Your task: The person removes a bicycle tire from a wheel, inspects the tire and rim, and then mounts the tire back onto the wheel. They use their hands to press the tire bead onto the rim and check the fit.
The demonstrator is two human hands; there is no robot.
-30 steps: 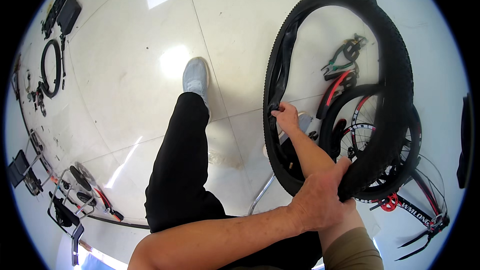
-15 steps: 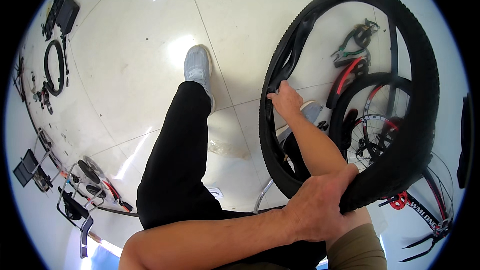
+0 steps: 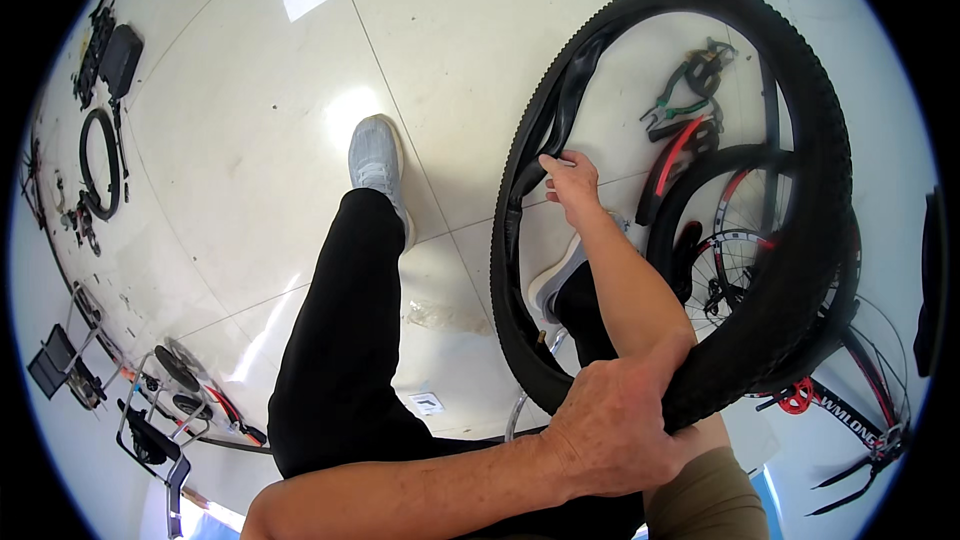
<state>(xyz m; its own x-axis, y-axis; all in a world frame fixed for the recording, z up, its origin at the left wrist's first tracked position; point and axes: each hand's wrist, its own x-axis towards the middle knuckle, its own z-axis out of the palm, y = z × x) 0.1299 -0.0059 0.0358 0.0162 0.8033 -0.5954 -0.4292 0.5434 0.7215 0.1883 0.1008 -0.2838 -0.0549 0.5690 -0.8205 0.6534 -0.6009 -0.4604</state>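
A knobby black bicycle tire [image 3: 825, 130] stands tilted in front of me on the right. A black inner tube [image 3: 573, 90] lies partly inside it, bulging out along the left inner side, and a brass-coloured valve [image 3: 541, 342] shows lower down. My left hand [image 3: 615, 425] reaches across and is closed around the bottom of the tire; its fingertips are hidden behind it. Through the ring comes my right hand [image 3: 572, 185], crossing behind the left. Its fingers are apart, with a tip against the tube at the tire's left edge.
Behind the tire lie a bicycle wheel [image 3: 735, 240], a red-and-black curved part [image 3: 670, 170] and green-handled tools [image 3: 690, 80]. A black bicycle frame [image 3: 840, 405] is at the lower right. Bike parts, including a small tire [image 3: 98, 162], and metal-framed items [image 3: 165, 420] line the left wall.
The tire has shifted left in the view, both hands with it. My right hand's fingers have loosened from a closed grip at the tire's inner edge and spread beside the tube.
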